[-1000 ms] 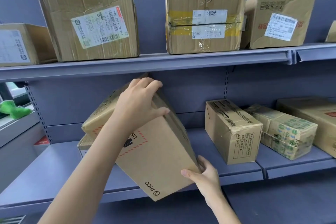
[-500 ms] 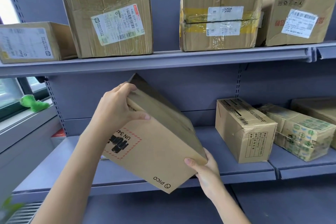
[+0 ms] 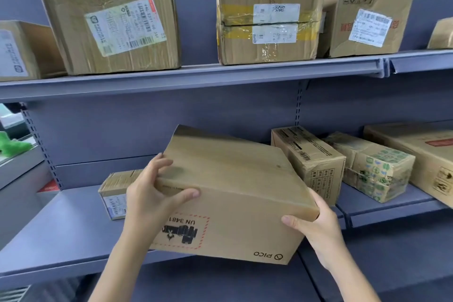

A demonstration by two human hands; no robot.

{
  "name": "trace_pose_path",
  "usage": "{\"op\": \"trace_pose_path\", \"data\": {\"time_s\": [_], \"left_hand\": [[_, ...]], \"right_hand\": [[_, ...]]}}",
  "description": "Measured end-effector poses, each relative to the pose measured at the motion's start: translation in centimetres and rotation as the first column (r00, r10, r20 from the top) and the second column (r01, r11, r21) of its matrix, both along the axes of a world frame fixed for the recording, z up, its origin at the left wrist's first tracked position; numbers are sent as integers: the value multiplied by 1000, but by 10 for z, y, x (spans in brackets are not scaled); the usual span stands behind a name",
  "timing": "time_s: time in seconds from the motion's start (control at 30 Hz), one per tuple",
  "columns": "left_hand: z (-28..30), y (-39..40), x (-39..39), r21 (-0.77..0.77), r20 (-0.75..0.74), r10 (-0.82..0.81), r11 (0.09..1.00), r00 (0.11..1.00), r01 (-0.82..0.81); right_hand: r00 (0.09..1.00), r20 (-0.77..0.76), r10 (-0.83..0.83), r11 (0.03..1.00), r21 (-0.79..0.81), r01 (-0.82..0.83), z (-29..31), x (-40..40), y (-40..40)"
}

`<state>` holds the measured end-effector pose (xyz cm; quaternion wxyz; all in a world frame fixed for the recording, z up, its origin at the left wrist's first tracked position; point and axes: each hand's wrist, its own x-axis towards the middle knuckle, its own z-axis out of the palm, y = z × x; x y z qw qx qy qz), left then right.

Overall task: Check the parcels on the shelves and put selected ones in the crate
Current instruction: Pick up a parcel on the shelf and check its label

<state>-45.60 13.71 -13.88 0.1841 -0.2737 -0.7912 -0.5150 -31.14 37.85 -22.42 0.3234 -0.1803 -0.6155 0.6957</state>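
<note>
Two hands hold one PICO parcel point(image 3: 235, 193) tilted in front of the lower shelf point(image 3: 61, 235)
Left hand point(image 3: 149, 196) curls over its top-left edge, thumb pressing the front; right hand point(image 3: 316, 230) grips the lower-right corner, fingers hidden behind

Matt smooth cardboard box point(image 3: 235, 193), glossy crinkled tape on upper parcel point(image 3: 269, 22), matt painted metal shelf point(image 3: 191, 76)

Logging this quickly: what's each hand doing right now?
Left hand: grips the PICO box at its left edge.
Right hand: holds its right corner.
</note>
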Motion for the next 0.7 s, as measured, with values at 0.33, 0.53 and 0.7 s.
{"op": "trace_pose_path", "data": {"time_s": [0.33,0.53,0.7], "left_hand": [[-55,-28,-12,86,248,60,993,967,-84],[-58,-40,-24,209,357,-134,976,925,61],[-27,-26,-71,247,555,-237,962,797,114]], "right_hand": [[977,211,25,962,261,-81,15,-24,-5],[937,242,251,965,6,-260,37,-23,10],[922,317,221,974,-16,-228,61,-58,36]]}}
